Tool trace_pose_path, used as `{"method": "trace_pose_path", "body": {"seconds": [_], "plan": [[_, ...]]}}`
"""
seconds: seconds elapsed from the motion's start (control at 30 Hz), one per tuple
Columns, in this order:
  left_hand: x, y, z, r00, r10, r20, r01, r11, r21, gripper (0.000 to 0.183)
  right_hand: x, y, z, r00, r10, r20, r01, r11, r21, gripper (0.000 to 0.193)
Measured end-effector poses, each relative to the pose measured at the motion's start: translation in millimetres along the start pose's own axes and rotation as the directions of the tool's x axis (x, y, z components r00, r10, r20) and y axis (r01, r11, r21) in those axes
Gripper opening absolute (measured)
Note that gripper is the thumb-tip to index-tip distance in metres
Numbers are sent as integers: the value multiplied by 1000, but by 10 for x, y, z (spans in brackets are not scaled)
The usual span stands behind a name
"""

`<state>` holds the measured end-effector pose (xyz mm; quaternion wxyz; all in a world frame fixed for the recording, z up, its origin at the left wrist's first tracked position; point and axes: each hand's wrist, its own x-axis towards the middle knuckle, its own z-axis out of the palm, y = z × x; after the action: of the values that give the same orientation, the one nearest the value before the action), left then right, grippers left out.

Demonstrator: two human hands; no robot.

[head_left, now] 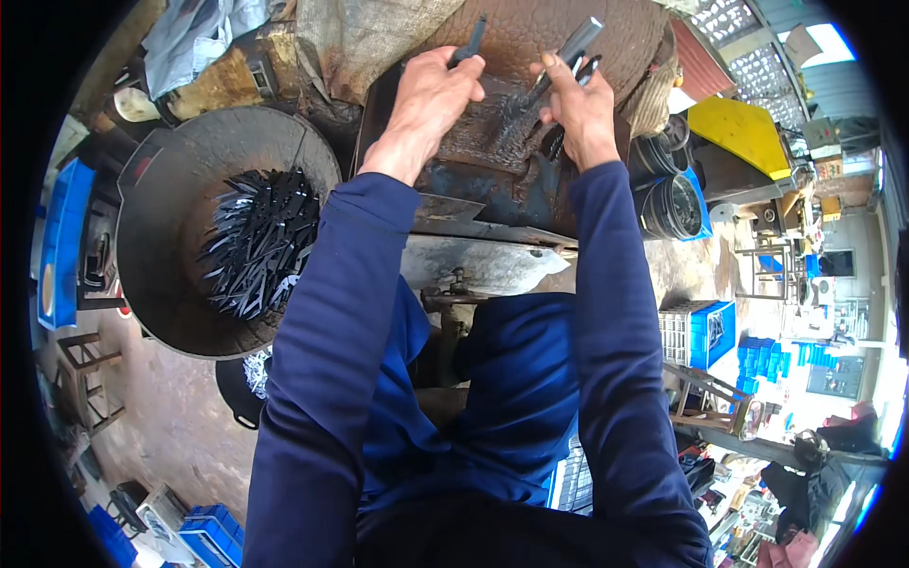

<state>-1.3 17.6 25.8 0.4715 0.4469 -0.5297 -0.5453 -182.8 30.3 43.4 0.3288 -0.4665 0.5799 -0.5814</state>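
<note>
My left hand (434, 102) is closed around a short dark strip (472, 40), whose narrow end sticks up past the fingers. My right hand (581, 109) grips a few flat metal strips (579, 42) between thumb and fingers; one is shiny grey, another darker. Both hands are above a grimy brown work surface (473, 142), with a patch of dark wet sludge (512, 118) between them. To the left of my left arm, a wide round metal pan (156, 241) holds a heap of thin dark metal strips (260, 241).
Behind the work surface hangs a stained sack cloth (355, 43). Black buckets (668, 204) stand to the right, below a yellow panel (739, 133). A smaller black container (237, 390) with pale scraps sits under the pan. A wooden stool (92, 374) is at far left, and blue crates (710, 331) at right.
</note>
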Motion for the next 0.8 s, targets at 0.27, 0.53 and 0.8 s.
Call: {"method": "trace_pose_path", "body": {"seconds": [0.27, 0.53, 0.8], "plan": [[65, -98, -104, 997, 57, 57, -66, 986, 156, 23, -1024, -235, -547, 882, 233, 409, -160, 966, -205, 24], [61, -235, -7, 945, 64, 320, -278, 669, 689, 30, -1600, 132, -622, 635, 80, 768, 399, 818, -415, 34], [75, -554, -99, 886, -89, 455, -271, 697, 664, 28, -1303, -67, -656, 724, 440, 531, -316, 896, -312, 17]]}}
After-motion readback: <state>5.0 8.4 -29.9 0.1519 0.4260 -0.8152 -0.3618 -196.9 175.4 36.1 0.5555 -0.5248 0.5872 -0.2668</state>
